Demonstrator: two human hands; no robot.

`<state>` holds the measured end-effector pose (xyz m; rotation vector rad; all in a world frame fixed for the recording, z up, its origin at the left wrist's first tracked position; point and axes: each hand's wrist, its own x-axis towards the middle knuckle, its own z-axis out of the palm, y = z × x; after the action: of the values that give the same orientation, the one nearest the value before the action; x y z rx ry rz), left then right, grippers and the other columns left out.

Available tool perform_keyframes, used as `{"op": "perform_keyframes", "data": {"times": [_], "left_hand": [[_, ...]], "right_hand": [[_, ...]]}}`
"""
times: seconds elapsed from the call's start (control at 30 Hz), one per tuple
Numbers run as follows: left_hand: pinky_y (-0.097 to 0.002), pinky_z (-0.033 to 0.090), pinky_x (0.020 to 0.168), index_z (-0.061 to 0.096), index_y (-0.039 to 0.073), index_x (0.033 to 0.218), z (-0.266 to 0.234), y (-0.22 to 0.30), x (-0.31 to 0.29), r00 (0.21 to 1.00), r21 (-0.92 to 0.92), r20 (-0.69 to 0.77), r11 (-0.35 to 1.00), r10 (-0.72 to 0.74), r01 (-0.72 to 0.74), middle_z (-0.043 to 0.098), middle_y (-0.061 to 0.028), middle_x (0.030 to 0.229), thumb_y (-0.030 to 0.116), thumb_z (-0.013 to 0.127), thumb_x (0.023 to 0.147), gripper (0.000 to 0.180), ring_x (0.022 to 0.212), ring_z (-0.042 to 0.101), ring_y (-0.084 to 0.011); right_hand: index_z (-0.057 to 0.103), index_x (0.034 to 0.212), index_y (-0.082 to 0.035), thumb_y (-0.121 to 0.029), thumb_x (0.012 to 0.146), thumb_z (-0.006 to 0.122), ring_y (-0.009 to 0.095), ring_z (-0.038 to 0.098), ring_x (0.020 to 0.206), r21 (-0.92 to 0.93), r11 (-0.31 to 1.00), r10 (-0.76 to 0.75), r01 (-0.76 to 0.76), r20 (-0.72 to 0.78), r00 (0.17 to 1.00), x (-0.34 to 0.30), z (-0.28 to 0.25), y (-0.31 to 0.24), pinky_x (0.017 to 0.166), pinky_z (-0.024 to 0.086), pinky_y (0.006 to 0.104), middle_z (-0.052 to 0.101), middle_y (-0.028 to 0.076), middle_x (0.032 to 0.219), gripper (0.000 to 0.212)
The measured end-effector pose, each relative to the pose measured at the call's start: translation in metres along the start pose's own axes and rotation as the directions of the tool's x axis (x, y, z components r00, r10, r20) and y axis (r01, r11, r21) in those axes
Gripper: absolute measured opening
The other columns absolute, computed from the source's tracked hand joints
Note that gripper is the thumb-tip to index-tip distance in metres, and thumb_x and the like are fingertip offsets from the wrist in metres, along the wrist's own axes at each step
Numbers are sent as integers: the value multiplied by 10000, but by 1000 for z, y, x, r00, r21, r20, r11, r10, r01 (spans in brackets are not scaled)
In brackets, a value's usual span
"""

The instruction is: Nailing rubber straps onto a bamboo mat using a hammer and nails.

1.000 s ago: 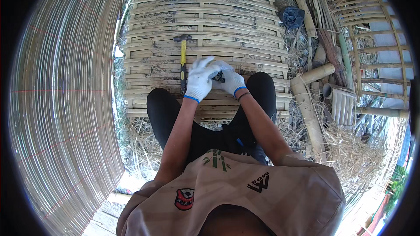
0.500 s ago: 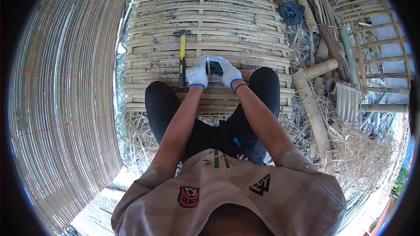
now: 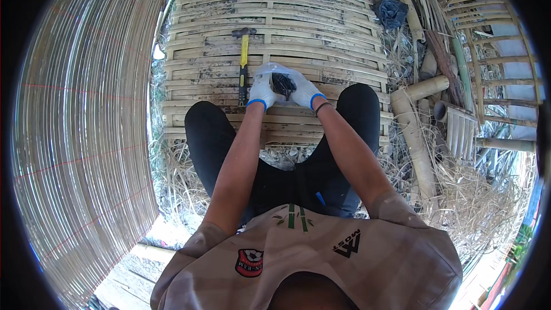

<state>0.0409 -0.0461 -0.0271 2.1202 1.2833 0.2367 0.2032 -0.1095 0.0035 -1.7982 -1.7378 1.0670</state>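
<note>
Both my hands wear white knit gloves with blue cuffs and meet in front of me, above a slatted bamboo platform [image 3: 218, 83]. My left hand [image 3: 261, 90] grips the left side of a clear plastic bag [image 3: 274, 69]. My right hand [image 3: 305, 93] is closed on the bag's right side. Dark contents [image 3: 283, 85] show between the hands, too unclear to name. Just left of my left hand, a hammer [image 3: 244, 57] with a yellow and black handle lies on the slats, its head pointing away. Fingertips of both hands are partly hidden by the bag.
A bamboo-strip screen [image 3: 94, 92] rises along the left. To the right lie thick bamboo pieces [image 3: 410, 132], a crumpled dark plastic bag [image 3: 392, 13] and dry straw [image 3: 470, 189]. A slatted bamboo frame [image 3: 488, 51] stands at the far right. My knees flank the platform's near end.
The clear bag has shifted in my hands, and its dark contents show differently between them. Both hands still hold it. The whole view has shifted slightly; the hammer still lies beside my left hand.
</note>
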Motion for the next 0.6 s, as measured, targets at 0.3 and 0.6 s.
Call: {"op": "perform_keyframes", "data": {"times": [0.3,0.6], "left_hand": [[-412,464,994,614,56,1200,-4,-7,4,996,-204,54,975,-75,84,618,-228,1216,243,797,687,577,1154,573,-376],[-429,484,949,515,67,1295,-12,36,-21,999,-208,-1,977,38,-38,610,-240,1215,139,703,735,595,1140,575,-408]], "right_hand": [[406,1442,-128,-151,890,548,375,543,1210,-143,955,253,-258,-53,966,-10,0,-33,1004,455,409,528,176,1379,570],[531,1321,-157,-175,850,559,351,626,1097,-275,879,289,-391,-346,893,-30,-18,-37,910,510,457,641,155,1217,472]]}}
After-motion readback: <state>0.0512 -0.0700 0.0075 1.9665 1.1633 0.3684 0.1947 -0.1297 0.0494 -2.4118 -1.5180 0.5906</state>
